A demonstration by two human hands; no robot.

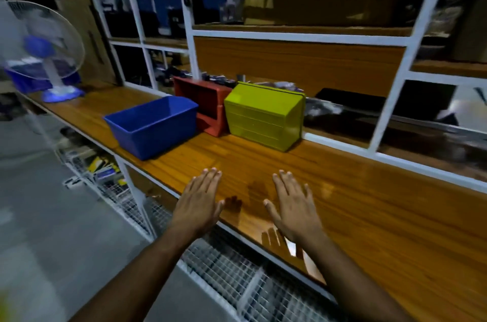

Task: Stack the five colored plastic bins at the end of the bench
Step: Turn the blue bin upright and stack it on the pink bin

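Observation:
Three plastic bins stand on the wooden bench [355,205]. A blue bin [154,125] sits upright near the front edge, its mouth facing up. Behind it a red bin [208,104] lies on its side with its opening toward me. To the right of the red one a yellow-green bin [263,116] is turned over, its ribbed side facing me. My left hand [199,203] and my right hand [295,205] hover flat over the bench, palms down, fingers spread, well short of the bins and holding nothing.
A white and blue table fan [50,53] stands at the far left end of the bench. A white metal shelf frame [300,38] with cardboard boxes rises behind the bins. A wire mesh rack [226,269] runs under the bench. Grey floor lies to the left.

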